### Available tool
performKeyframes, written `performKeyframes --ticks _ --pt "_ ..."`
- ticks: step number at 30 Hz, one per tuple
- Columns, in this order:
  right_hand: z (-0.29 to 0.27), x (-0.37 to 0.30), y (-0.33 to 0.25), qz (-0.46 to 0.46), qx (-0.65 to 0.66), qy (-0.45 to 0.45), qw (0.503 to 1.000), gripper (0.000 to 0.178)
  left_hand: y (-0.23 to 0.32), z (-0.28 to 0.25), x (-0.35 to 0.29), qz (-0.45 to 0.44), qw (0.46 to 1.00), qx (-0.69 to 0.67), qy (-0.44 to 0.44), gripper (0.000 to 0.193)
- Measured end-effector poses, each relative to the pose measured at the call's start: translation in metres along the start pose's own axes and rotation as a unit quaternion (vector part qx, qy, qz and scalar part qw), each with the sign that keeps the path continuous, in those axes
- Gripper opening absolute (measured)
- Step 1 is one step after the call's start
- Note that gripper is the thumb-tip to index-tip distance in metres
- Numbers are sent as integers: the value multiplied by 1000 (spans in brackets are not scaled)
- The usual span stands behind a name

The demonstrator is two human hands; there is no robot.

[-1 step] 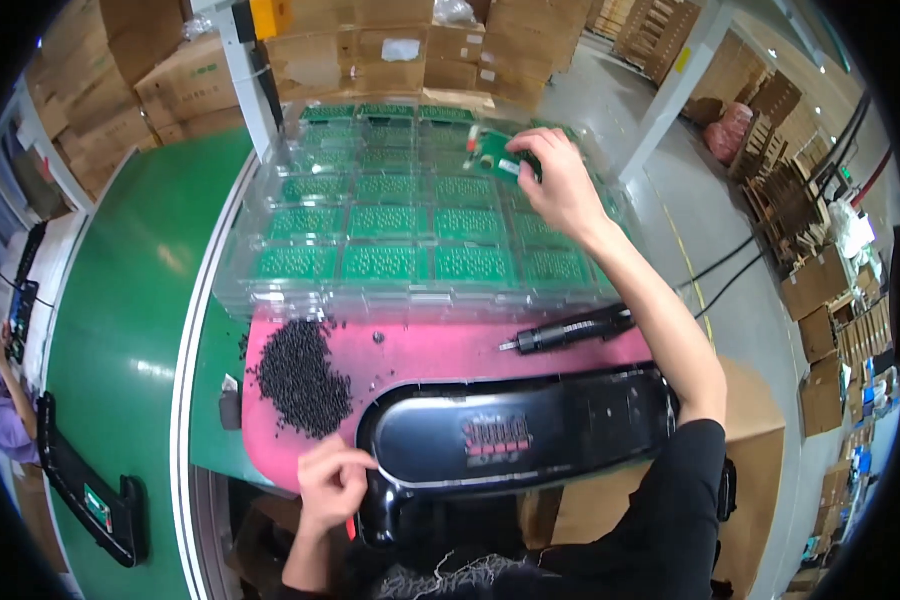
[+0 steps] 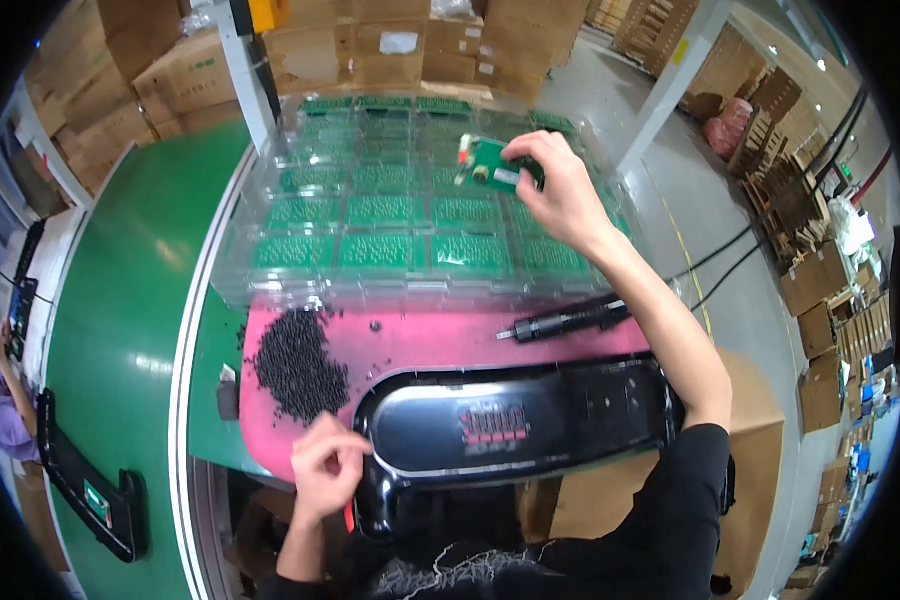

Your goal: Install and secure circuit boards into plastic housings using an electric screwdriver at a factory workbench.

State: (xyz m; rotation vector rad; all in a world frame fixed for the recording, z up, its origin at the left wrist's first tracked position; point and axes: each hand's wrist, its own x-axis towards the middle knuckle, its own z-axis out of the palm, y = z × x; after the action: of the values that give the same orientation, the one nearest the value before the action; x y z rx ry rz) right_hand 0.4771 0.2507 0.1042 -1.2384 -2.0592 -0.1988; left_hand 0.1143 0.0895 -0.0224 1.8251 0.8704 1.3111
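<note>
My right hand [image 2: 562, 190] is raised over a clear plastic tray [image 2: 270, 292] and pinches a small green circuit board [image 2: 485, 162] by its edge. The tray holds several rows of the same green boards. My left hand [image 2: 325, 465] rests with fingers curled at the near edge of a pink mat [image 2: 430, 338], touching the left end of a long black plastic panel [image 2: 510, 420]. A heap of small black screws [image 2: 295, 365] lies just beyond that hand. Whether a screw sits between its fingers is not visible.
An electric screwdriver [image 2: 565, 322] lies on the mat behind the panel. A green conveyor [image 2: 120, 330] runs along the left, carrying another black panel [image 2: 80, 480]. Another person [image 2: 0, 410] is at the far left. Cardboard boxes [image 2: 370, 50] are stacked behind the tray.
</note>
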Motion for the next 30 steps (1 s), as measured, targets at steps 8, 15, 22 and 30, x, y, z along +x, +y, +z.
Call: performKeyframes --ticks 8,15,22,30 --pt "-61 -84 -145 25 216 -107 970 30 69 36 95 185 957 214 -66 85" --pt "-91 -136 -157 115 123 18 986 22 88 44 102 311 915 208 -155 68" --pt "-86 -183 -169 262 183 48 946 16 82 47 92 296 909 176 -236 63" --pt "-60 -241 -193 426 332 -36 841 11 61 50 56 232 890 136 -367 65"
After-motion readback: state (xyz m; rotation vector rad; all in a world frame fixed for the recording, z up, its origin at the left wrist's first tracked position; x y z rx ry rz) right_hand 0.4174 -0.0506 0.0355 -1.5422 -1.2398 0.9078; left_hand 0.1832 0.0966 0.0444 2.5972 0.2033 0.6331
